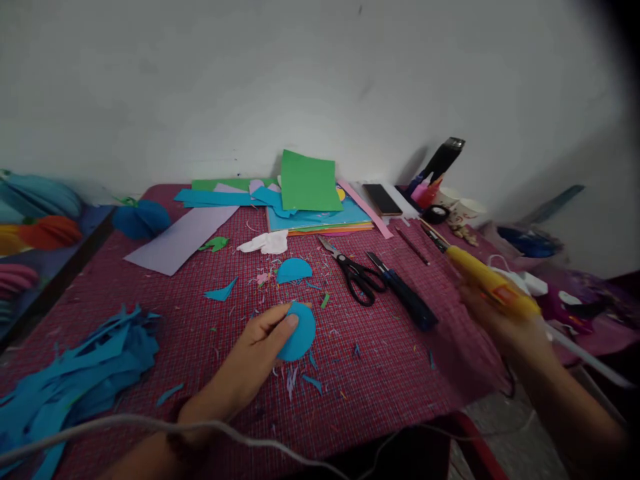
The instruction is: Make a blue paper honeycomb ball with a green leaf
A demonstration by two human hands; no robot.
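Between the thumb and fingers of my left hand (257, 347) is a round blue paper piece (301, 333), held just above the table. My right hand (505, 320) grips a yellow hot glue gun (493, 280), off to the right, with its nozzle pointing toward the back left. A pale glue stick (587, 357) sticks out behind the gun. Just beyond my left hand lies a folded blue paper half-circle (294, 270). Black-handled scissors (357, 270) and a dark blue utility knife (405, 291) rest on the cloth between my hands.
Blue paper scraps (110, 367) are heaped at the left. Green paper (310, 183) and other coloured sheets lie at the back, beside a phone (383, 199). Paper cups (465, 210) stand back right. Finished paper pumpkins (50, 232) sit left. A white cable (225, 430) crosses the front.
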